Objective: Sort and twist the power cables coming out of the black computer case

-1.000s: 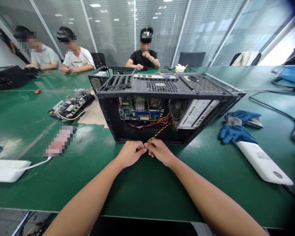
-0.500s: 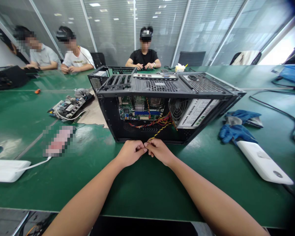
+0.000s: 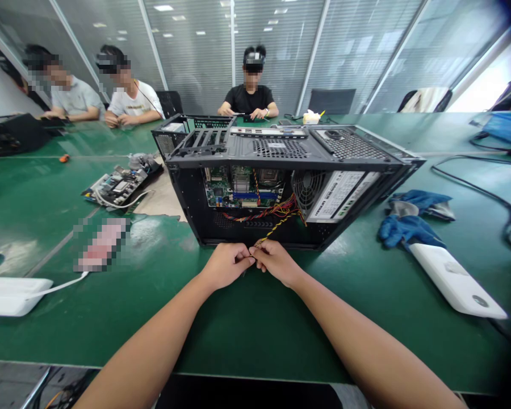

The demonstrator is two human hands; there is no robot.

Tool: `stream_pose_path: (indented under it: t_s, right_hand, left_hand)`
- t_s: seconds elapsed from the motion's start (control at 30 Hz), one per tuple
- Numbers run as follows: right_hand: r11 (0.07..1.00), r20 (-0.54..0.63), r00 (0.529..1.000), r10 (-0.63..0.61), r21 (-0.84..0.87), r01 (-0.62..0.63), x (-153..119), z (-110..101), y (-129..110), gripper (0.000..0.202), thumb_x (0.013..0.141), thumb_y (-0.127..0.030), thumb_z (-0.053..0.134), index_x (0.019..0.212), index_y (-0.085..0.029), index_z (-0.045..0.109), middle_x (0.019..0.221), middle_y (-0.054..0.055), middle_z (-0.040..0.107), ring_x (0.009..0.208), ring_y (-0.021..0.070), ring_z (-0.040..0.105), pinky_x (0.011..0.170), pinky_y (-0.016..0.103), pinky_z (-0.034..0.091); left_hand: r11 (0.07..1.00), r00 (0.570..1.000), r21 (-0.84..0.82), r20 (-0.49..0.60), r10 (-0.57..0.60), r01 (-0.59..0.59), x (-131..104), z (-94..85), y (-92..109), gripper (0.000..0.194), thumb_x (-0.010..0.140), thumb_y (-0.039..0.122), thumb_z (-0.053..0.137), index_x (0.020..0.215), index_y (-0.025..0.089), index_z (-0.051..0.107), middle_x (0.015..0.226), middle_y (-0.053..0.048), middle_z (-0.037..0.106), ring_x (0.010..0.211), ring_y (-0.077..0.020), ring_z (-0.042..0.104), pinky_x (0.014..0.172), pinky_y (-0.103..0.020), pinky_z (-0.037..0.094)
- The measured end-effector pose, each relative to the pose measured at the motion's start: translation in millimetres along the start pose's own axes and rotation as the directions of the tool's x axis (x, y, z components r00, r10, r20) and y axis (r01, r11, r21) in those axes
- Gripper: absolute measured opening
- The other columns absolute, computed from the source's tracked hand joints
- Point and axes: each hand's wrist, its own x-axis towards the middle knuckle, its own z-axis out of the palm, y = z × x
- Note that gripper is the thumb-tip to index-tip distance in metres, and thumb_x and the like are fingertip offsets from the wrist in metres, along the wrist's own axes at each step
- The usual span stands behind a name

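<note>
In front of me an open black computer case lies with its open side facing me. Inside show a green motherboard, a power supply with a fan, and a bundle of coloured wires. A twisted yellow-and-black cable runs out over the case's lower edge to my fingers. My right hand pinches the cable near its end. Right against it, my left hand is closed in a pinch at the same spot. The cable's tip is mostly hidden by the fingers.
On the left are a loose circuit board, a phone and a white power bank. Blue gloves, a white device and a black cable lie right. Several people sit across the green table.
My hands and the cable stay almost in place, still pinched together. Across the table, the hands of the person in black have shifted slightly.
</note>
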Motion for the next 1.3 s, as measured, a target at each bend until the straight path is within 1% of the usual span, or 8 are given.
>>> stream_pose_path:
  t_s: [0.5,1.3]
  right_hand:
    - [1.000,0.005,1.000,-0.008,-0.013,0.008,1.1,0.2,2.8,0.020,0.084,-0.034,0.055,0.074,-0.017,0.055,0.055,-0.004,0.052,0.047,0.0093,0.049,0.045,0.023,0.039]
    - [1.000,0.003,1.000,-0.004,-0.013,0.004,0.0,0.4,0.7,0.019,0.084,-0.033,0.056,0.076,-0.016,0.055,0.055,-0.004,0.052,0.048,0.0089,0.049,0.045,0.022,0.040]
  left_hand:
    - [1.000,1.000,0.017,-0.011,0.010,-0.009,0.5,0.9,-0.6,0.016,0.083,0.022,0.061,0.068,0.016,0.059,0.056,0.005,0.060,0.049,-0.0072,0.049,0.051,-0.019,0.034]
    - [0.999,1.000,0.037,-0.002,0.015,-0.015,0.4,1.6,-2.2,0.015,0.083,0.022,0.060,0.069,0.016,0.059,0.057,0.005,0.060,0.050,-0.0075,0.049,0.051,-0.020,0.034]
